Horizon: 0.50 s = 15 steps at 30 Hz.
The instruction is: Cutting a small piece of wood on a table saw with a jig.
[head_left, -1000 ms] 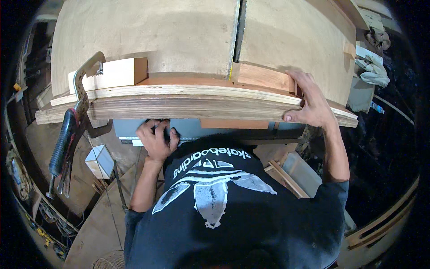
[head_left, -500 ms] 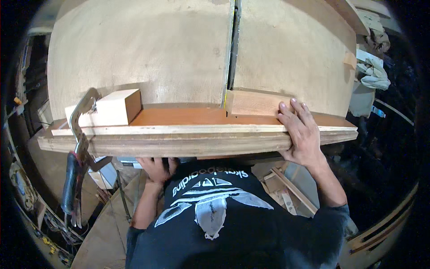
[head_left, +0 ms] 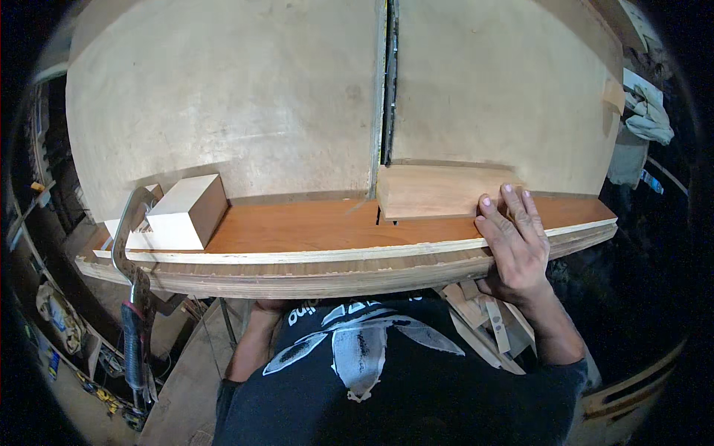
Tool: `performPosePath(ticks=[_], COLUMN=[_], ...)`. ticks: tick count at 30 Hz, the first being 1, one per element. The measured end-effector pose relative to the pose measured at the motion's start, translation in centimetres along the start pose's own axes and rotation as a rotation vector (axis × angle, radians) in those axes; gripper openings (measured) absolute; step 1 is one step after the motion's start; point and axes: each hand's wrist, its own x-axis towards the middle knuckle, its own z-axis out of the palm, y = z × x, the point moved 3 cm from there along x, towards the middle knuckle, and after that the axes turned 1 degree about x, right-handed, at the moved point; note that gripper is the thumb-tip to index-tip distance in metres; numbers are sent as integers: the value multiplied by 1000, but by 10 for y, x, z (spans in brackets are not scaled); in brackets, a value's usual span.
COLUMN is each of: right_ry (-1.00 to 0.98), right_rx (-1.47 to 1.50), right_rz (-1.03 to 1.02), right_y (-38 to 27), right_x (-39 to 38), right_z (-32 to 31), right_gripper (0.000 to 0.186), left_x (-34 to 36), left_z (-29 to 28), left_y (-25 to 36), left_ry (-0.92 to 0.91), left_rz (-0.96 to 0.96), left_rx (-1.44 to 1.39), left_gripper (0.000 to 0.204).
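A reddish-brown board (head_left: 297, 225) with pale plywood edging lies along the front of the worktop. My right hand (head_left: 518, 249) reaches over this edge. Its outstretched fingers lie on the right end of a long wooden block (head_left: 435, 193), and the thumb goes below the edge, partly hidden. The block sits right of the worktop's central slot. Under the edge is my left hand (head_left: 272, 305), where only a bit near the wrist shows and the fingers are hidden. A clamp (head_left: 134, 279) with a dark handle grips the front edge at the left, next to a pale wooden block (head_left: 186, 215).
A dark slot (head_left: 389, 89) with a metal strip divides the large wooden worktop (head_left: 223, 97). Wood offcuts (head_left: 494, 327) lie below the edge at the right. A crumpled pale cloth (head_left: 648, 119) hangs beyond the right side. Tools and cords (head_left: 97, 379) clutter the lower left.
The view has shifted, so the worktop's edge sits lower. My left hand's fingers, seen below the edge before, are now hidden. My right hand remains on the long block.
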Motion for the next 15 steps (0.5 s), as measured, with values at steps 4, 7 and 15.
performPosePath(ticks=[4, 7, 15], right_ry=[0, 24, -5], right_rx=[-11, -21, 7], right_rz=[26, -23, 38], right_y=[3, -1, -2], right_x=[-6, -2, 1], right_z=[2, 6, -2], right_gripper=[31, 48, 57], left_x=[-165, 25, 49], left_z=[-30, 65, 72], left_y=[-80, -24, -16], left_ry=[-24, 1, -28], left_rz=[12, -27, -53], left_rx=[-19, -20, -52], left_gripper=[54, 54, 53])
